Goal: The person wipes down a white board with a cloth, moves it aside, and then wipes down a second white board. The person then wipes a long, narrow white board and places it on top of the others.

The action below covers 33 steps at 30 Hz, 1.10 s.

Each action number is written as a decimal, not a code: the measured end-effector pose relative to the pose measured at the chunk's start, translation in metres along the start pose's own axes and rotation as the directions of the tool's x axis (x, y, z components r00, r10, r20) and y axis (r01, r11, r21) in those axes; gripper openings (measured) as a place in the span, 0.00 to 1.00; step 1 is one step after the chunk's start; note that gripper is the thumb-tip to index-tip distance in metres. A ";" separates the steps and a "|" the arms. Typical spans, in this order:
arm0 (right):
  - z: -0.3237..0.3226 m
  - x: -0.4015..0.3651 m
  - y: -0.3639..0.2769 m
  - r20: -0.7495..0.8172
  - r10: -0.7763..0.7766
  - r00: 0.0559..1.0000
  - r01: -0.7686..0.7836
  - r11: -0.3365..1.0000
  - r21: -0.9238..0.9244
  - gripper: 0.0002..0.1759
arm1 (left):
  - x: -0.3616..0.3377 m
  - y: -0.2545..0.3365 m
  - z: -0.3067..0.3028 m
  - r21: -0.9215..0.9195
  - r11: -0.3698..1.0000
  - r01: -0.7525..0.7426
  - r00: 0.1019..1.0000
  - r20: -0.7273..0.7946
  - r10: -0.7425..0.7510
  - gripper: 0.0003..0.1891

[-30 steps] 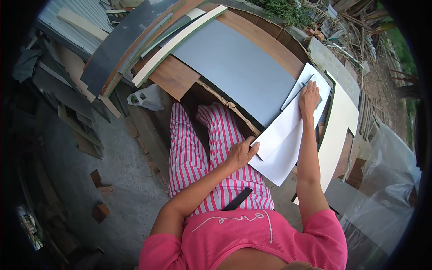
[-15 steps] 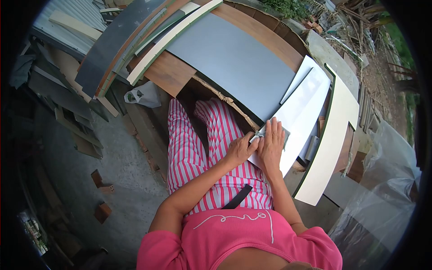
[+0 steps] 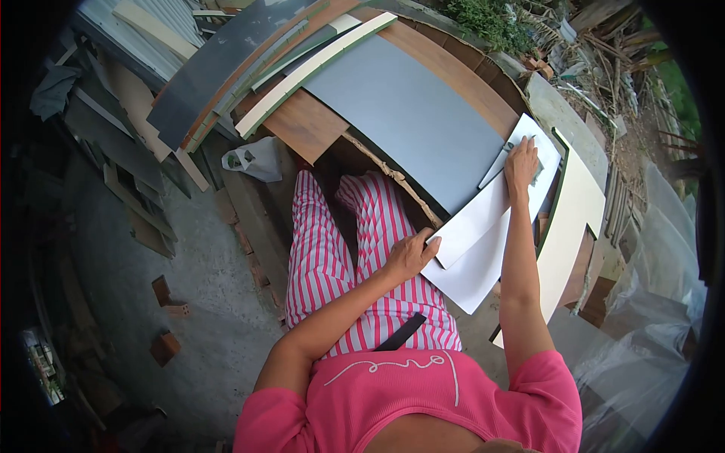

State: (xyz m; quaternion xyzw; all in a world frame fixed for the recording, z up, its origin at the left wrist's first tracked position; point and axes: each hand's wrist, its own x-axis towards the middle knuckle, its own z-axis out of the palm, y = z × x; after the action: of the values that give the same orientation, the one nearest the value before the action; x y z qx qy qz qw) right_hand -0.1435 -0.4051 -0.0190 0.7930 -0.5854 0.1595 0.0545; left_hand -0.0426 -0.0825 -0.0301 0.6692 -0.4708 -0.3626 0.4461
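Several white sheets (image 3: 472, 260) lie overlapping at the right end of a large grey panel (image 3: 408, 113), the lower part reaching toward my lap. My left hand (image 3: 411, 255) grips the near left corner of the upper white sheet, thumb on top. Farther out, my right hand (image 3: 522, 167) is closed over a small greyish piece (image 3: 537, 174) at the far end of the white sheets; the piece shows only partly beside the fingers. A small dark item (image 3: 508, 146) lies just left of those fingers.
Cream-coloured boards (image 3: 578, 204) lie to the right and a cream strip (image 3: 317, 72) to the left. A brown wood panel (image 3: 306, 124) sits near a white plastic bag (image 3: 260, 158). Clear plastic sheeting (image 3: 649, 264) hangs at right; brick pieces (image 3: 165, 349) lie on the floor.
My right hand has moved from beside my left hand to the far end of the white sheets, along with the greyish piece. My left hand now holds the sheet's near corner. The view has shifted slightly.
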 end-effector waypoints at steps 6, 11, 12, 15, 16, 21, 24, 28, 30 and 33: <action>-0.076 -0.164 -0.058 0.083 -0.291 0.953 0.262 0.930 0.258 0.25 | 0.000 0.000 0.001 -0.016 1.000 0.022 1.000 -0.019 -0.023 0.26; -0.108 -0.225 -0.074 0.223 -0.353 0.909 0.278 0.910 0.307 0.26 | 0.000 0.000 0.001 -0.042 0.999 -0.011 0.999 -0.048 0.009 0.25; -0.107 -0.211 -0.070 0.205 -0.326 0.923 0.263 0.922 0.283 0.26 | 0.000 0.000 0.001 -0.034 0.999 -0.017 0.999 -0.037 0.016 0.25; -0.071 -0.141 -0.034 0.106 -0.208 0.972 0.185 0.964 0.192 0.26 | 0.000 -0.003 0.001 -0.033 0.999 -0.032 0.999 -0.020 0.032 0.27; -0.058 -0.111 -0.019 0.068 -0.156 0.985 0.143 0.974 0.174 0.26 | 0.000 -0.004 0.001 -0.032 0.999 -0.029 1.000 -0.010 0.029 0.28; 0.005 0.010 0.055 -0.029 0.063 0.998 -0.062 0.997 0.045 0.26 | -0.001 -0.003 0.002 -0.010 0.999 -0.042 0.997 -0.065 0.041 0.29; -0.001 0.004 0.047 -0.002 0.107 0.994 -0.106 0.993 0.057 0.26 | -0.002 -0.005 0.001 -0.001 0.999 -0.051 0.997 -0.059 0.051 0.28; -0.042 -0.092 0.000 0.007 -0.122 0.993 0.118 0.976 0.180 0.25 | 0.000 -0.005 0.002 -0.012 0.999 -0.040 0.999 -0.024 0.040 0.26; -0.077 -0.155 -0.033 0.079 -0.210 0.975 0.187 0.955 0.232 0.25 | -0.001 -0.006 0.003 -0.027 0.999 -0.039 0.999 -0.016 0.039 0.26; -0.105 -0.225 -0.061 0.144 -0.334 0.931 0.284 0.915 0.285 0.28 | 0.000 -0.004 0.002 -0.029 0.999 -0.045 0.998 -0.047 0.044 0.25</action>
State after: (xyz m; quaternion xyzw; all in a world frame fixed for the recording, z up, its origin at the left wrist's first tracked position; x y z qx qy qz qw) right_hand -0.1649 -0.1523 0.0154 0.8877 -0.4285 0.1478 -0.0811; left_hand -0.0438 -0.0824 -0.0342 0.6599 -0.4696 -0.3442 0.4749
